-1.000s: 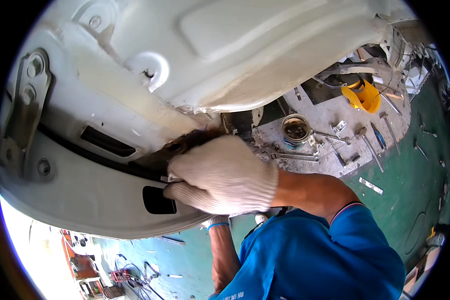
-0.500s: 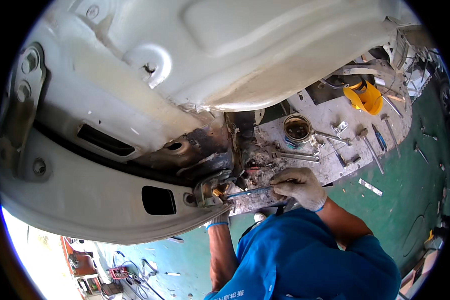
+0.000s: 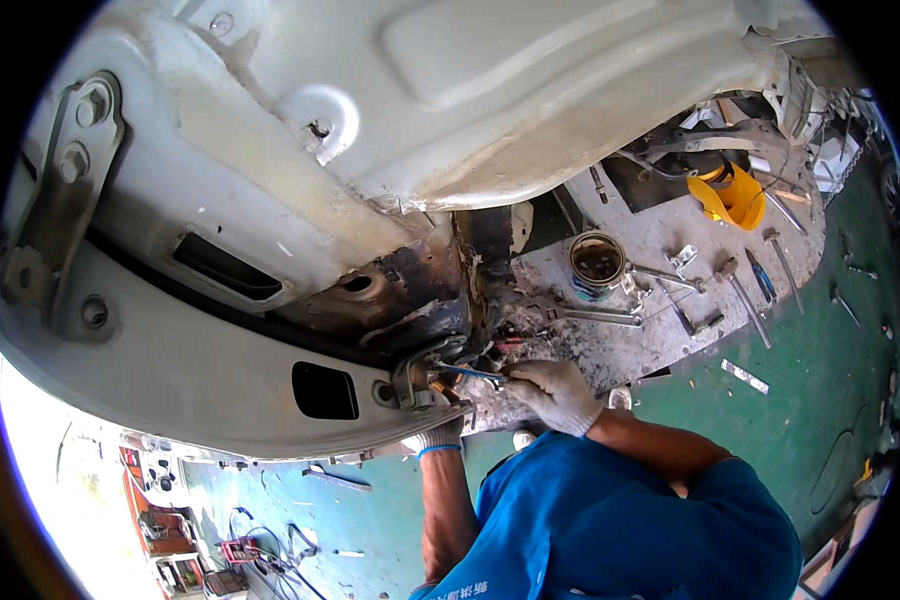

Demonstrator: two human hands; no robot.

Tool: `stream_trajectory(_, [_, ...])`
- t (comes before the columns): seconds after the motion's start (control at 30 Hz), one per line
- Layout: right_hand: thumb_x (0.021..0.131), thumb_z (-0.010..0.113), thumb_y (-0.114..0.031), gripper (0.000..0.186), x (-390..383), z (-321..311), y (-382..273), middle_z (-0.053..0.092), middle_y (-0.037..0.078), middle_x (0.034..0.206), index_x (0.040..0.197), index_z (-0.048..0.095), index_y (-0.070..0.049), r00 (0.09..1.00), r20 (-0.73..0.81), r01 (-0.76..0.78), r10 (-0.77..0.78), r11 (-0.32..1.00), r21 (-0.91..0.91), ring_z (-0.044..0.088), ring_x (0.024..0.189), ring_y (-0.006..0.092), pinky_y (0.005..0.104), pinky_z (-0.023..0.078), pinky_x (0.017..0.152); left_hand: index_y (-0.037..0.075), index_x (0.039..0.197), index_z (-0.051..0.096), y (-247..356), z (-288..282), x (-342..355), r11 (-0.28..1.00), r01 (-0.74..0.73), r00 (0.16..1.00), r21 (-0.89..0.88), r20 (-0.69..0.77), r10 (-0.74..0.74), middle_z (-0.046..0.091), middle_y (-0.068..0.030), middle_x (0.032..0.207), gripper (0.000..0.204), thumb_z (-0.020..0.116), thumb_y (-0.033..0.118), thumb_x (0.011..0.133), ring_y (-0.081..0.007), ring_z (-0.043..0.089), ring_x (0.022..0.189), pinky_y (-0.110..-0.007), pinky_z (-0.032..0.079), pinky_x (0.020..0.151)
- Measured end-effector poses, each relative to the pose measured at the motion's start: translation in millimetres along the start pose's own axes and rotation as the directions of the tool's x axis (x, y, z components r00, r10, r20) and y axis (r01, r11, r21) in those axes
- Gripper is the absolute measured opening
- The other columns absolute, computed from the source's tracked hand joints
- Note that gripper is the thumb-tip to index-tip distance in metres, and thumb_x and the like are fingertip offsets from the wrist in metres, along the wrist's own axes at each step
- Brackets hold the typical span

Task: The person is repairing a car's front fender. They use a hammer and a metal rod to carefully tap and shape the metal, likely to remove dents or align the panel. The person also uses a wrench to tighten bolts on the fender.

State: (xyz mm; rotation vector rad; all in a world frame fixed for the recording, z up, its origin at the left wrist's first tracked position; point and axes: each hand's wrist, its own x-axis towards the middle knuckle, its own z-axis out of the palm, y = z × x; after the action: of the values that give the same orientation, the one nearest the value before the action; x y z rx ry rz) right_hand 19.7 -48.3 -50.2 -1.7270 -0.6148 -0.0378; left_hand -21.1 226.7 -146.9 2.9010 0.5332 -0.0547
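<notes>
My right hand [image 3: 552,393], in a pale work glove, pinches one end of a thin blue strip that looks like a hacksaw blade [image 3: 472,372]. Its other end reaches in at a metal bracket [image 3: 410,383] at the end of the curved, light-coloured car body panel [image 3: 200,390]. Just below that bracket, my left hand [image 3: 438,436], also gloved, is at the panel's lower edge. The panel hides its fingers, so its grip does not show. Brass-coloured pieces appear beside the bracket, too small to make out. Behind it the bodywork is rusty and blackened [image 3: 410,295].
On the grimy board [image 3: 670,325] to the right lie a metal can [image 3: 597,262], wrenches [image 3: 598,316], a hammer [image 3: 742,300] and a yellow cup-shaped container [image 3: 730,197]. The large body panel [image 3: 530,90] overhangs from above. Cables [image 3: 280,550] lie on the green floor at lower left.
My right hand has moved left toward the bracket, and less of the blade shows between them. The view has shifted slightly; the left hand stays at the panel's edge.
</notes>
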Motion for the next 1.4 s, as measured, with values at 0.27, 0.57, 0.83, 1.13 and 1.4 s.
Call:
stream_trajectory(0.27, [0.098, 0.068, -0.025, 0.021, 7, 29, 13, 0.070, 0.021, 0.088, 0.105, 0.070, -0.005, 0.999, 0.024, -0.044, 0.049, 0.983, -0.180, 0.068, 0.075, 0.0414, 0.0480, 0.053, 0.064, 0.011, 0.158, 0.036, 49, -55, -5, 0.968, 0.072, 0.969, 0.238, 0.212, -0.124, 0.039, -0.0104, 0.163, 0.071, 0.046, 0.052, 0.100, -0.0265, 0.037, 0.148, -0.043, 0.031, 0.122])
stream_trajectory(0.57, [0.091, 0.076, -0.026, 0.021, 25, -61, -41, 0.072, 0.013, 0.079, 0.090, 0.073, -0.006, 0.995, -0.027, 0.083, -0.094, 0.959, -0.270, 0.071, 0.068, 0.0257, 0.0405, 0.056, 0.061, 0.012, 0.157, 0.039, 7, 1, 0, 1.000, 0.009, 1.000, -0.014, -0.012, -0.009, 0.039, -0.0106, 0.163, 0.069, 0.043, 0.052, 0.101, -0.0287, 0.036, 0.149, -0.044, 0.027, 0.125])
stream_trajectory(0.83, [0.086, 0.073, -0.032, 0.020, 132, -26, -188, 0.068, 0.012, 0.075, 0.084, 0.071, -0.012, 0.900, 0.153, 0.436, -0.409, 0.830, -0.346, 0.070, 0.073, 0.0338, 0.0440, 0.056, 0.064, 0.011, 0.147, 0.049, 4, 1, 3, 0.942, -0.034, 0.997, 0.333, -0.047, 0.053, 0.051, -0.0106, 0.152, 0.055, 0.041, 0.044, 0.104, -0.0245, 0.048, 0.138, -0.041, 0.042, 0.114])
stream_trajectory(1.13, [0.086, 0.069, -0.034, 0.023, 143, -49, -172, 0.069, 0.013, 0.070, 0.081, 0.071, -0.011, 0.748, 0.232, 0.663, -0.622, 0.711, -0.233, 0.071, 0.067, 0.0352, 0.0466, 0.055, 0.059, 0.011, 0.150, 0.050, 8, 1, 3, 0.934, -0.031, 0.996, 0.355, -0.063, 0.057, 0.047, -0.0144, 0.158, 0.065, 0.044, 0.051, 0.099, -0.0315, 0.044, 0.146, -0.047, 0.033, 0.121])
stream_trajectory(1.4, [0.089, 0.078, -0.018, 0.017, 54, -129, -82, 0.077, 0.010, 0.091, 0.096, 0.076, -0.003, 0.967, 0.139, 0.199, -0.213, 0.974, 0.104, 0.074, 0.076, 0.0203, 0.0346, 0.058, 0.067, 0.011, 0.147, 0.053, 17, -11, -6, 0.920, 0.004, 0.962, 0.391, -0.252, 0.103, 0.054, -0.0143, 0.150, 0.067, 0.054, 0.053, 0.094, -0.0334, 0.048, 0.141, -0.047, 0.033, 0.120])
